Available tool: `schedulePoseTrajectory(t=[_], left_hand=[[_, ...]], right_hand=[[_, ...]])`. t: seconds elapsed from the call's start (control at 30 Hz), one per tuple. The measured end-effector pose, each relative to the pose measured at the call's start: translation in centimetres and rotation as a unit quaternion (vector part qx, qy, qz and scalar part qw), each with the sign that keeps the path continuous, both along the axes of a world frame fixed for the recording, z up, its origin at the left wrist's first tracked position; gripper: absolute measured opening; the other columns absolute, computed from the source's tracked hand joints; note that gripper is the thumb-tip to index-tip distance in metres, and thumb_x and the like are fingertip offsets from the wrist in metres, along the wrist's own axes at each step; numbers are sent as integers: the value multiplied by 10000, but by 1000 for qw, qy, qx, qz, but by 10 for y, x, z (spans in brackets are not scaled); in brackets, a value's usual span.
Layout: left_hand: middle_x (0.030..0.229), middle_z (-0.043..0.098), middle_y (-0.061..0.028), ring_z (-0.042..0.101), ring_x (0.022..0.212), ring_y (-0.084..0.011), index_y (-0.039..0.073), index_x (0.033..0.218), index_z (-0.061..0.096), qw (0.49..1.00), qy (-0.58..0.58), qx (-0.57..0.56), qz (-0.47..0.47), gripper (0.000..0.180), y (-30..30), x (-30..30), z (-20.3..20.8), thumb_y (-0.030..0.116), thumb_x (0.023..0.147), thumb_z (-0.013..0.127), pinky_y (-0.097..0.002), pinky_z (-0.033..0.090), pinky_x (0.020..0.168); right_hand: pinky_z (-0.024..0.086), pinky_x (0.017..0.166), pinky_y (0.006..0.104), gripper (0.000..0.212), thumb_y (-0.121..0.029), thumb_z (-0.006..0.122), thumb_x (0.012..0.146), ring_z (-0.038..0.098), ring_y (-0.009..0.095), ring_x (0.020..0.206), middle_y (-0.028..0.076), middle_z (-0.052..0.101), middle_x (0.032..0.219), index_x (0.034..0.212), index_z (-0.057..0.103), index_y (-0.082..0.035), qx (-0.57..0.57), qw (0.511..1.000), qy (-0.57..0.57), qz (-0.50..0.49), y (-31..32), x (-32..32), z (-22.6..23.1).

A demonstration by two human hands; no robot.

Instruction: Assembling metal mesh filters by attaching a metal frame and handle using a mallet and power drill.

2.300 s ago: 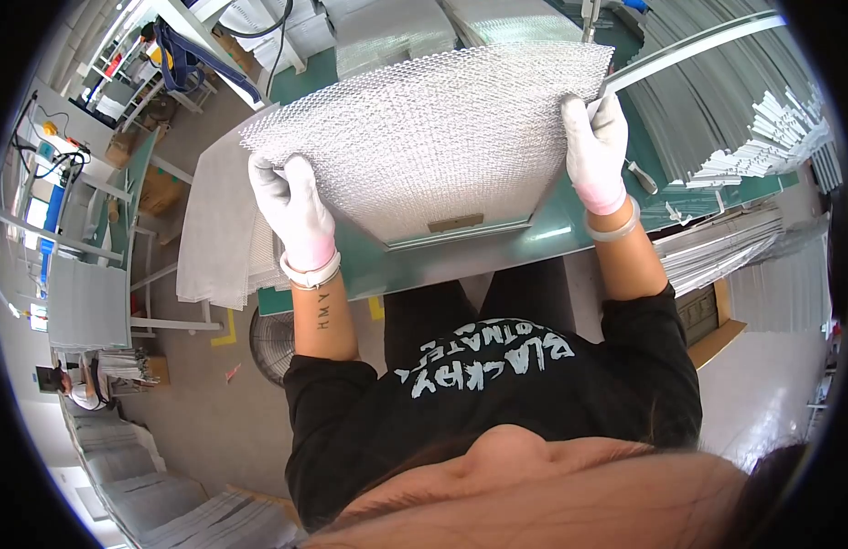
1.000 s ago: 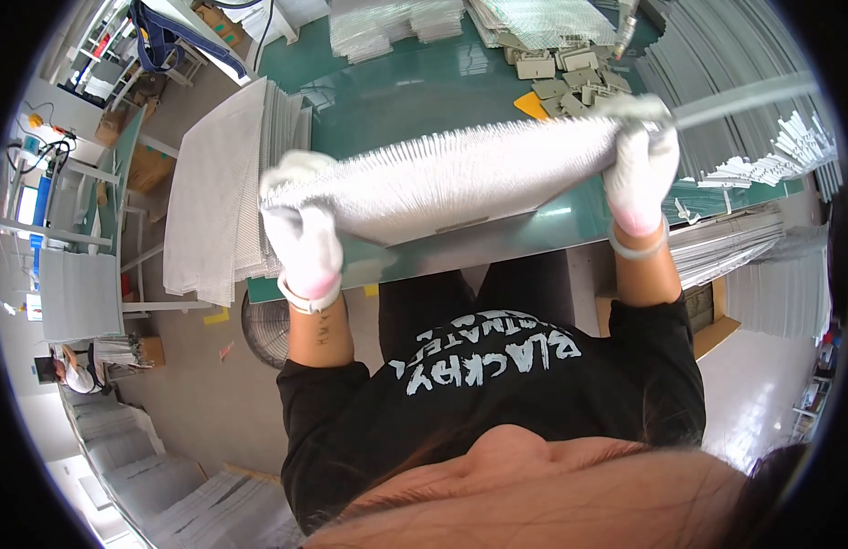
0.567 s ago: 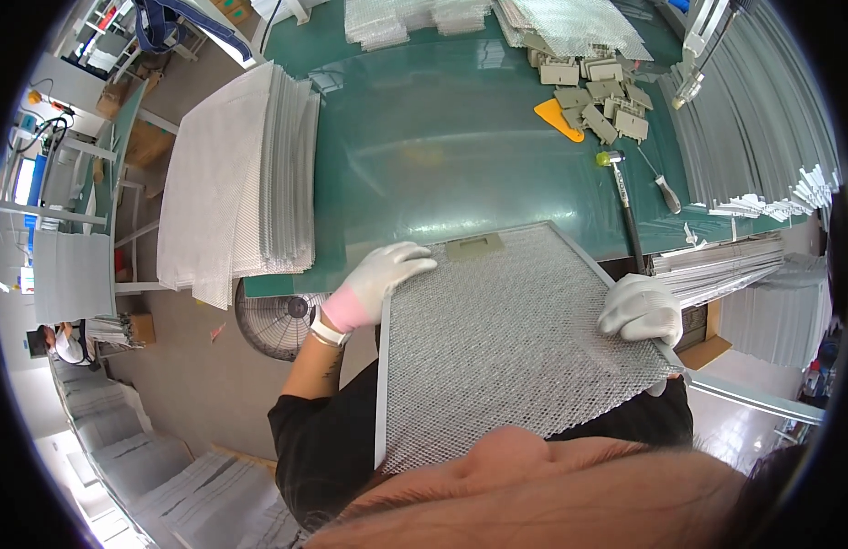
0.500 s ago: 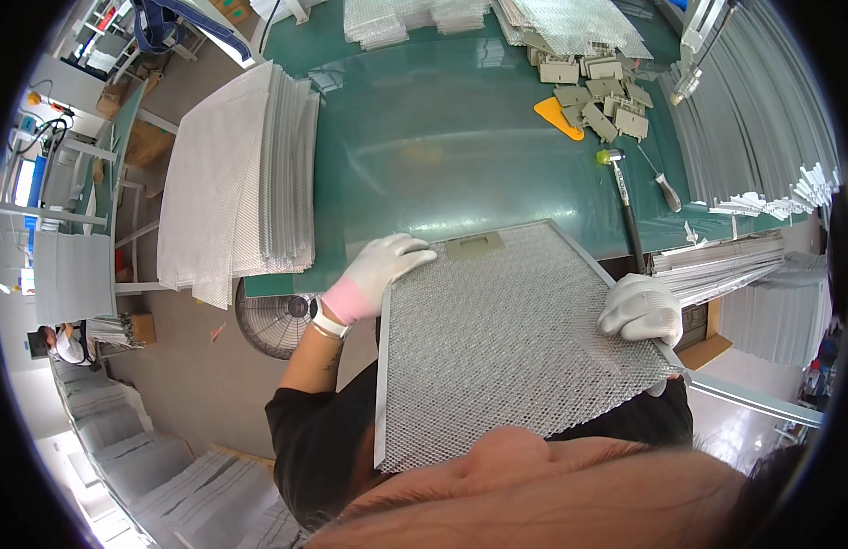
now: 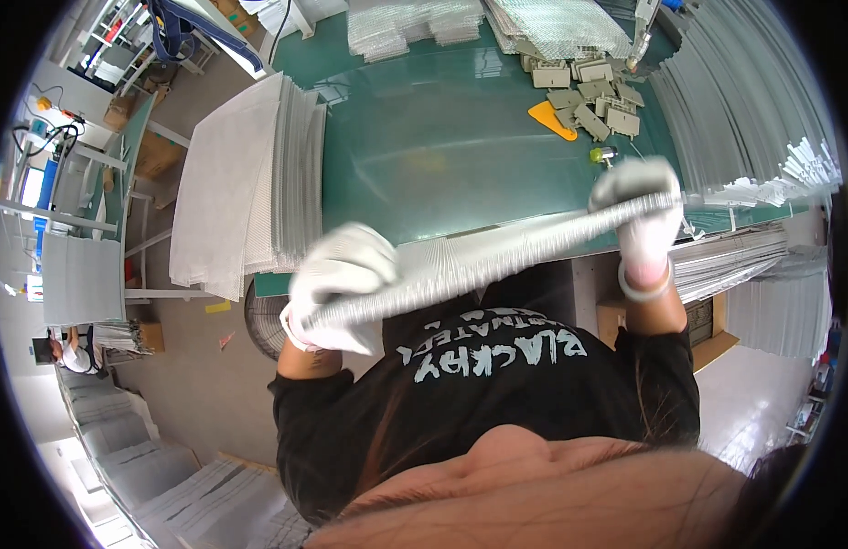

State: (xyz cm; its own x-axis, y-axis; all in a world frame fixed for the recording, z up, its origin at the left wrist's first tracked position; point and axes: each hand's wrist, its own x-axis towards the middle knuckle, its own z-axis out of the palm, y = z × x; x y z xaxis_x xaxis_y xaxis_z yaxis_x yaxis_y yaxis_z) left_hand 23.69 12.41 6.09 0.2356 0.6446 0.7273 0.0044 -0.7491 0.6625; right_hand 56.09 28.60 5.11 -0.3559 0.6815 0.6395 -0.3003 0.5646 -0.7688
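A silver metal mesh panel (image 5: 497,259) is tilted up almost on edge across my front, at the near edge of the green-topped table (image 5: 415,156). My left hand (image 5: 348,270), in a white glove, is closed on the panel's left end. At the right end my gloved right hand (image 5: 639,188) grips it, higher than the left. Motion smears both hands and the panel. Just beyond my right hand shows the yellow-green head of a mallet (image 5: 603,156); its handle is hidden behind that hand.
Beige plastic plates (image 5: 590,117) lie heaped beside an orange scraper (image 5: 552,121). Mesh sheets (image 5: 227,183) are stacked at the left, and grey strips (image 5: 740,110) at the right. A tool (image 5: 642,38) hangs at the far right. A fan (image 5: 262,320) stands below the table's left corner.
The panel has swung from lying face-up toward me to nearly edge-on. My right hand has moved up and away from me; my left has shifted slightly down and left.
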Motion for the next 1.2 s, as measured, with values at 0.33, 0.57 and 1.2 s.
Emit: schedulePoseTrajectory(t=[0.33, 0.57, 1.2], left_hand=[[821, 590, -115, 579, 724, -242, 8, 950, 562, 932, -79, 117, 335, 110, 26, 15, 7, 60, 895, 642, -368, 494, 665], [830, 597, -122, 575, 735, -234, 5, 964, 562, 928, -60, 142, 340, 135, 27, 18, 3, 101, 914, 643, -360, 494, 674], [1113, 603, -266, 635, 976, -401, -101, 1340, 330, 763, 165, -213, 588, 1047, 29, 21, -169, 400, 636, 921, -421, 525, 836]], right_hand=[[503, 846, 330, 56, -11, 570, 924, 631, 197, 876, 133, 662, 955, 977, 571, 6, -17, 998, 48, -21, 36, -26, 16], [500, 823, 325, 48, 7, 568, 929, 626, 197, 860, 132, 653, 940, 976, 561, 3, -40, 996, 75, 36, 34, -22, 13], [368, 609, 195, 161, -168, 682, 947, 406, 13, 677, -66, 510, 758, 975, 601, -31, -63, 986, 20, -154, 85, -76, 9]])
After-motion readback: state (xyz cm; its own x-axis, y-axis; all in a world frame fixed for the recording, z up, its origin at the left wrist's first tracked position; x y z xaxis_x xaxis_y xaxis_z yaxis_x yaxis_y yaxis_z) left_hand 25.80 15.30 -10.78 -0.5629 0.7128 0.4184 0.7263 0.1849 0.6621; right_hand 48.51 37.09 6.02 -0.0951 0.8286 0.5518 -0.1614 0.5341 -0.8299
